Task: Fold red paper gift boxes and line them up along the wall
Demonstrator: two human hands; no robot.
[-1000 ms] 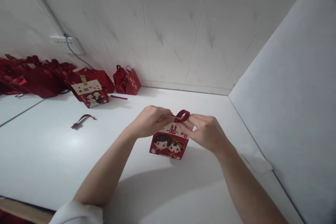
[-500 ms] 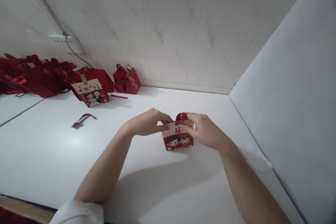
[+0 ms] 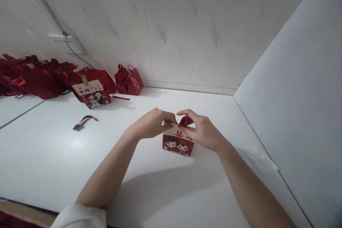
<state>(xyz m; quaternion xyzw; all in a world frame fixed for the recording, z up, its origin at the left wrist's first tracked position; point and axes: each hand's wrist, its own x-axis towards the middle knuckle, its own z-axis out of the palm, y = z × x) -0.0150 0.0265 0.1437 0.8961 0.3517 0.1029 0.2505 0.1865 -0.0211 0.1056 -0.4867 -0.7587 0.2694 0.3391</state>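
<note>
Just toward six o'clock from the middle of the view, a red-and-cream box (image 3: 178,146) with a dark red loop (image 3: 185,121) sits between two hands. The left hand (image 3: 149,124) pinches its top edge; the right hand (image 3: 205,131) has its thumb on the front, and whether it grips the loop cannot be told. The right forefinger has just lifted, suggesting a regrip while adjusting the loop. Toward nine o'clock, a loose strap (image 3: 85,122) lies on the bench (image 3: 45,156).
</note>
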